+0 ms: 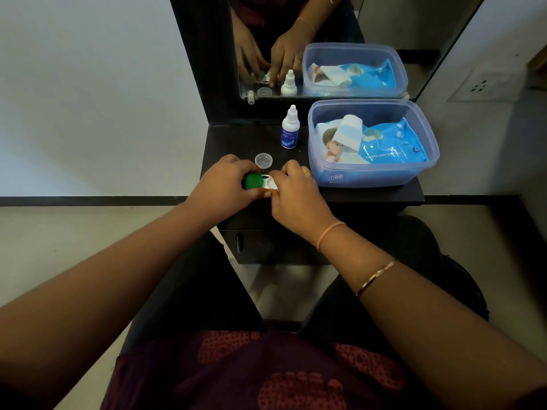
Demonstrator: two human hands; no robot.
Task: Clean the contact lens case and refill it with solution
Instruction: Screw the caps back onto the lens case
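Note:
A white contact lens case (269, 182) lies on the black dresser top (236, 140), between both hands. My left hand (228, 180) grips the green cap (254, 181) on the case's left well. My right hand (296, 189) pinches the case's right end; the right well looks uncovered. A clear cap (263, 160) lies loose just behind the case. The small white solution bottle (289, 128) with a blue label stands upright further back, its nozzle bare.
A clear plastic tub (373, 173) with a blue pack of baby wipes (384, 143) fills the right side of the dresser top. A mirror (325, 45) stands behind. A drawer (266, 247) sits below the front edge.

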